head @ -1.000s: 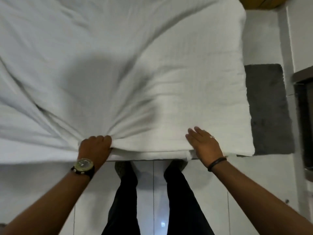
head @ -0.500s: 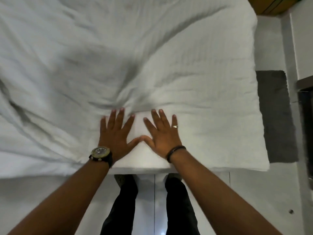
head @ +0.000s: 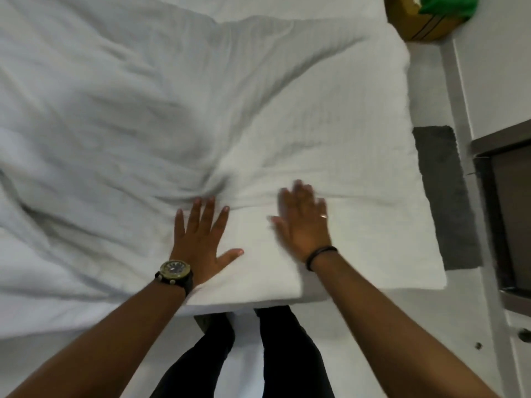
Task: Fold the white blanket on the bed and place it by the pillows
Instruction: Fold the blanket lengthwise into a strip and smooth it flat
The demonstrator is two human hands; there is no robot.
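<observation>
— What is lying on the floor at the right side?

— A dark grey mat point(head: 444, 196) is lying flat on the pale floor point(head: 471, 326). Just beside it, a dark-framed piece of furniture point(head: 505, 214) is standing at the right edge of the view.

— And what is showing in the top right corner?

— A yellowish-brown box point(head: 419, 23) is sitting there, and something bright green point(head: 444, 6) is resting on top of it. Black trousers point(head: 275, 354) are showing at the bottom.

soft white ribbed blanket point(head: 258, 96), faint thin lines | fuzzy dark grey floor mat point(head: 448, 202) | round gold-and-black wrist watch point(head: 174, 269) | thin black wrist band point(head: 320, 252) | black trousers point(head: 287, 354)
</observation>
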